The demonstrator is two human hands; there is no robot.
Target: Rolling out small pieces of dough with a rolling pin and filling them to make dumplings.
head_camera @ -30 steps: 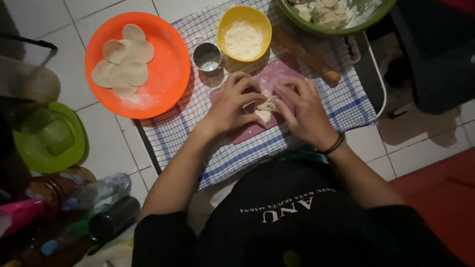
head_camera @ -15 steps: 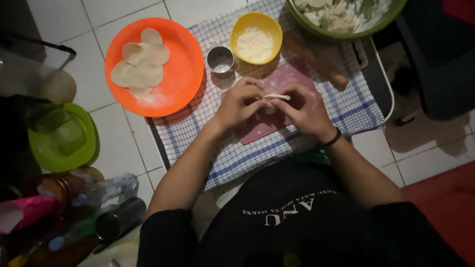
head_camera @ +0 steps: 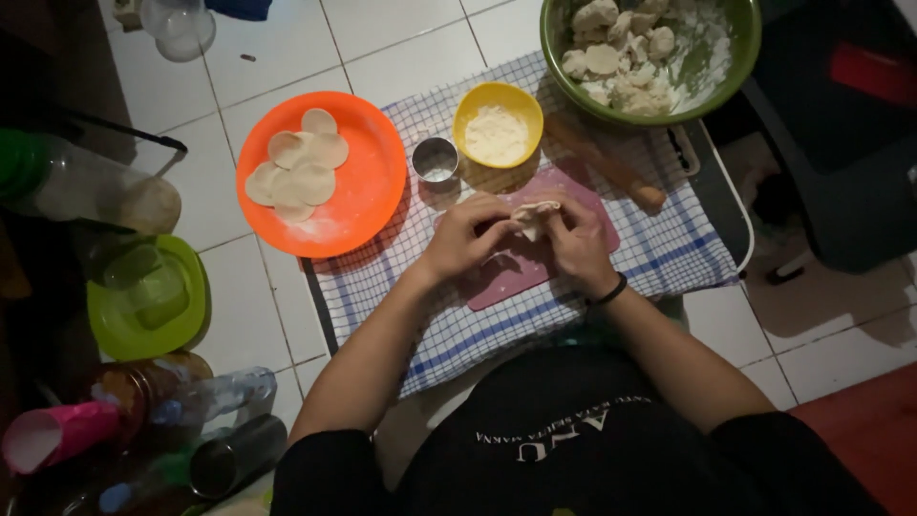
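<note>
Pale dough piece (head_camera: 535, 214) pinched tight in both grips, left hand (head_camera: 468, 239) and right hand (head_camera: 576, 244).

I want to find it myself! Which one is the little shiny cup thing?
Start at the big orange plate holding flat dough rounds. Just to its right, on the checked cloth, stands the small metal cup, beside the yellow bowl of flour. It alone is silvery.
</note>
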